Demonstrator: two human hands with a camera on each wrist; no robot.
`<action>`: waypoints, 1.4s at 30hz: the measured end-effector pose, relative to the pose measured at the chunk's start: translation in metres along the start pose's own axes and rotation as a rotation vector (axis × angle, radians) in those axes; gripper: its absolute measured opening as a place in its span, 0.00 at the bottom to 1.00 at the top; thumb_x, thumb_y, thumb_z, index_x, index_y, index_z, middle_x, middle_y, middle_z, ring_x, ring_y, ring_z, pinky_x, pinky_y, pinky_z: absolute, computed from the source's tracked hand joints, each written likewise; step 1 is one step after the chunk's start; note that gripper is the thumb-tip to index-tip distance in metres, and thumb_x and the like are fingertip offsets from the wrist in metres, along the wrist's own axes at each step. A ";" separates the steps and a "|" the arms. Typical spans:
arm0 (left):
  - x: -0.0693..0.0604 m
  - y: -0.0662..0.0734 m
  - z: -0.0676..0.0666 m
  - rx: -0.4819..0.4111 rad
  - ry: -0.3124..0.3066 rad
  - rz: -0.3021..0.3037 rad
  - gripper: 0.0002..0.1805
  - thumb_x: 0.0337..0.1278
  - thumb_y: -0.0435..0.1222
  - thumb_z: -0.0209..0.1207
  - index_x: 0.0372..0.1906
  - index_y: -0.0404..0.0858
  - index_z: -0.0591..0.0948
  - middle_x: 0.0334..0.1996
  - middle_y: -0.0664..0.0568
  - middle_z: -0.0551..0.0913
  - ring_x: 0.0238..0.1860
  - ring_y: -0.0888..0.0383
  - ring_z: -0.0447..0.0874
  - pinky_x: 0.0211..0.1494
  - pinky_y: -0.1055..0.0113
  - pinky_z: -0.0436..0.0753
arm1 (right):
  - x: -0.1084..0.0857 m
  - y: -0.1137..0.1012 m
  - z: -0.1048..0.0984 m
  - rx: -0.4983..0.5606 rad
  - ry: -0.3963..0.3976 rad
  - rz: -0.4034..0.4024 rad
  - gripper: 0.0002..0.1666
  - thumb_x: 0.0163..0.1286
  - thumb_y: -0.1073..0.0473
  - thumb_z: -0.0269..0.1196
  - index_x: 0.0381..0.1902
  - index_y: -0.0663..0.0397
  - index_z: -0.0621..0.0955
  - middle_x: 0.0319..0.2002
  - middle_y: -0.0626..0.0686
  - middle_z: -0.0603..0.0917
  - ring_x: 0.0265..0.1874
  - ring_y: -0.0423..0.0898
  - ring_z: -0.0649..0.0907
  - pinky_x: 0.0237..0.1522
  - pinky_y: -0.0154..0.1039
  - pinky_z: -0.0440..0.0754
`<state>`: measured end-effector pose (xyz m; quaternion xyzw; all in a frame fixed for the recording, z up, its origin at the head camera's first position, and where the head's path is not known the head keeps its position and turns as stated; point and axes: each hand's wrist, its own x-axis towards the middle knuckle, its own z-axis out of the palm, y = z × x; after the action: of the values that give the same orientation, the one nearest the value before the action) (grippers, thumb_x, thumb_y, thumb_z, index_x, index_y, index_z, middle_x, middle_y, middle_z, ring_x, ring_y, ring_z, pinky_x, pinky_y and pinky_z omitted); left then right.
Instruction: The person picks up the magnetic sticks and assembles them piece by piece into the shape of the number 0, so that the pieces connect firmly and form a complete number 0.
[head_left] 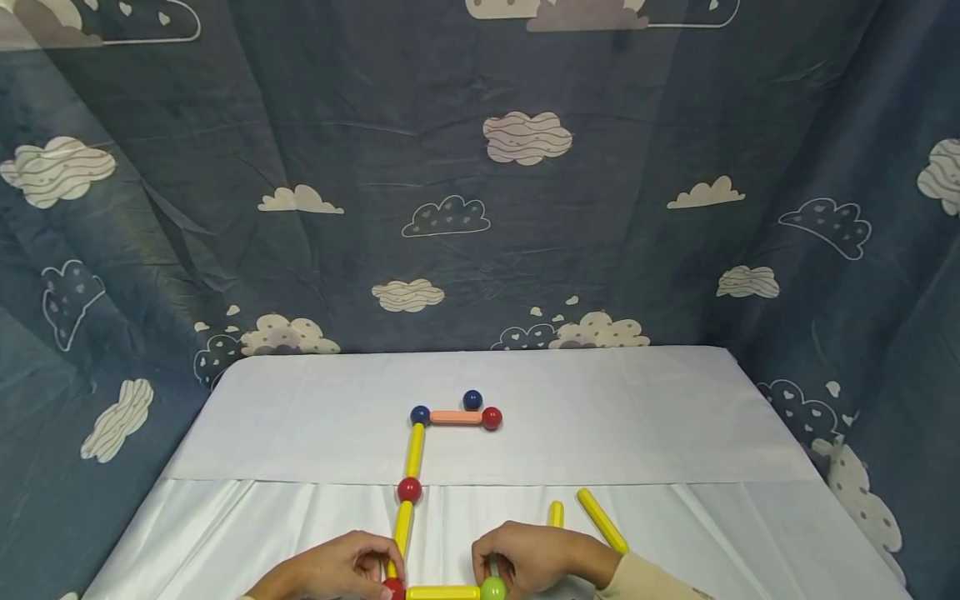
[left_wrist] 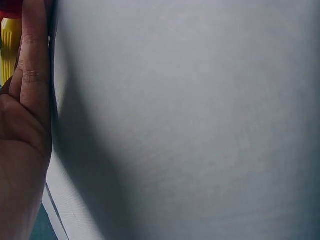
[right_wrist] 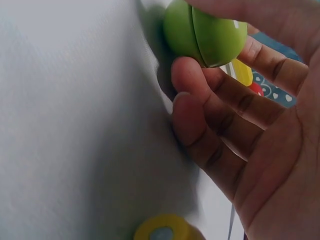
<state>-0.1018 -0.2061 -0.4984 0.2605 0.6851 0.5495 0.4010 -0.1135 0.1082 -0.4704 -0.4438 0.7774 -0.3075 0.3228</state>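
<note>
My left hand [head_left: 337, 567] holds a red ball [head_left: 393, 588] at the near end of a line of toy rods and balls. In the left wrist view only the edge of that hand [left_wrist: 30, 80], part of the red ball and a yellow rod [left_wrist: 10, 45] show. The fingers of my right hand [head_left: 536, 554] grip a green ball [head_left: 492, 588], seen closely in the right wrist view with a seam around it [right_wrist: 207, 37]. Between both balls lies a yellow rod [head_left: 442, 592], touching each. Another yellow rod [head_left: 402, 527] runs from the held red ball up to a second red ball [head_left: 408, 489].
Farther on, a yellow rod [head_left: 415, 450], a blue ball [head_left: 420, 415], an orange rod [head_left: 456, 417] and a red ball [head_left: 492, 417] continue the chain. A separate-looking blue ball [head_left: 472, 400] sits behind. Loose yellow rods [head_left: 602, 521] lie beside my right forearm on the white tabletop [head_left: 675, 417].
</note>
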 end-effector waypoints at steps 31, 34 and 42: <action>-0.002 0.006 0.001 -0.004 -0.001 -0.046 0.12 0.59 0.35 0.63 0.46 0.33 0.80 0.24 0.58 0.74 0.23 0.67 0.70 0.27 0.78 0.68 | -0.064 0.033 -0.015 0.213 0.598 0.459 0.20 0.57 0.57 0.71 0.43 0.57 0.76 0.19 0.48 0.75 0.10 0.38 0.70 0.13 0.30 0.64; -0.002 0.006 0.001 -0.011 -0.002 -0.050 0.12 0.60 0.34 0.62 0.46 0.34 0.80 0.25 0.58 0.75 0.23 0.67 0.70 0.28 0.78 0.68 | -0.063 0.030 -0.013 0.191 0.607 0.520 0.21 0.57 0.54 0.71 0.43 0.55 0.76 0.17 0.48 0.75 0.09 0.38 0.70 0.12 0.30 0.65; 0.000 0.005 0.000 -0.044 -0.028 -0.045 0.12 0.61 0.33 0.60 0.47 0.31 0.79 0.26 0.57 0.75 0.24 0.67 0.70 0.29 0.78 0.70 | -0.057 0.028 -0.008 0.128 0.600 0.576 0.20 0.57 0.52 0.71 0.40 0.54 0.74 0.13 0.47 0.75 0.05 0.36 0.69 0.09 0.29 0.66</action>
<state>-0.1023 -0.2047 -0.4936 0.2439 0.6728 0.5514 0.4286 -0.1105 0.1715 -0.4739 -0.0783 0.9085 -0.3682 0.1817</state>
